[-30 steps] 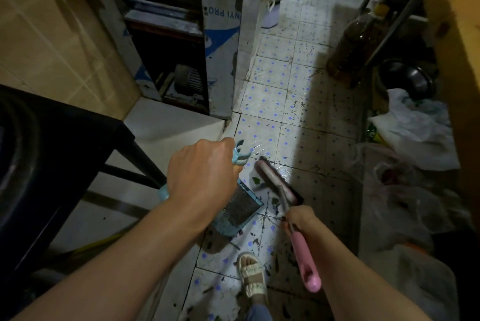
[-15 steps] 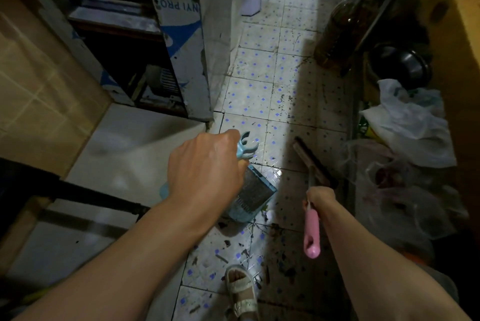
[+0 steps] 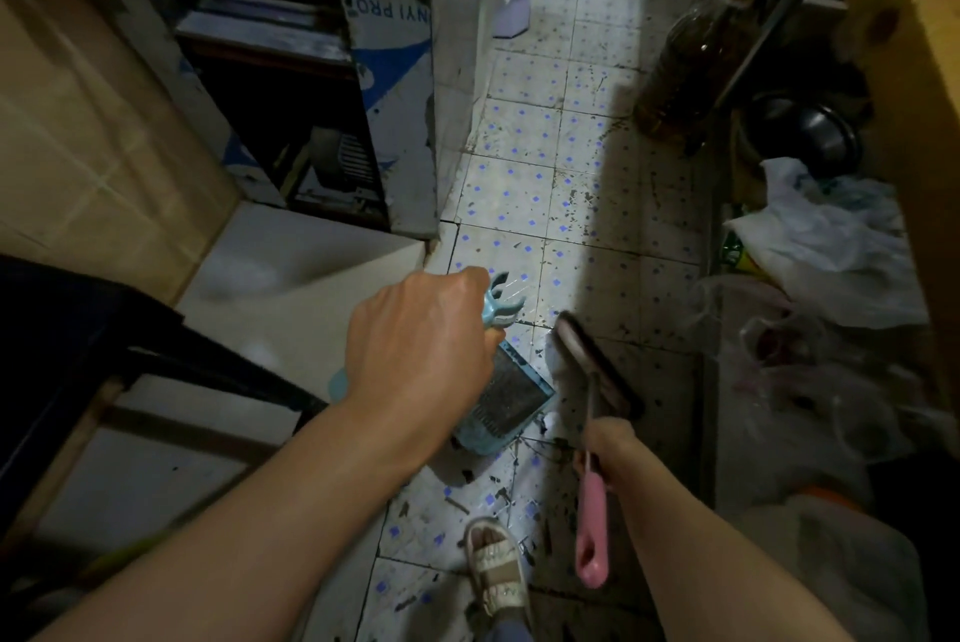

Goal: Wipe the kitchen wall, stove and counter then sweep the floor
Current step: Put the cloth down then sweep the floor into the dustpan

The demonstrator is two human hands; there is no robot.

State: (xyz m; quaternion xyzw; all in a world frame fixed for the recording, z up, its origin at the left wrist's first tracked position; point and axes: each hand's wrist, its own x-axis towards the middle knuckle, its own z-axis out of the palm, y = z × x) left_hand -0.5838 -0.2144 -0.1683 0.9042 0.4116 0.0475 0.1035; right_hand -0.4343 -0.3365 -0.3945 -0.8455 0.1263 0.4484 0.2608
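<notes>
Right grip (image 3: 608, 444) behind brush head (image 3: 592, 363)

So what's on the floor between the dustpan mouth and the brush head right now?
Head view: only a narrow strip of tiled floor separates the dustpan and brush head, with small dark debris by the dustpan's lower edge.

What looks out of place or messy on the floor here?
Dark bits of debris lie scattered over the blue-dotted floor tiles, thickest near the sandalled foot. The left hand holds a blue dustpan, the right hand a pink-handled brush. Crumpled plastic bags lie piled at right.
</notes>
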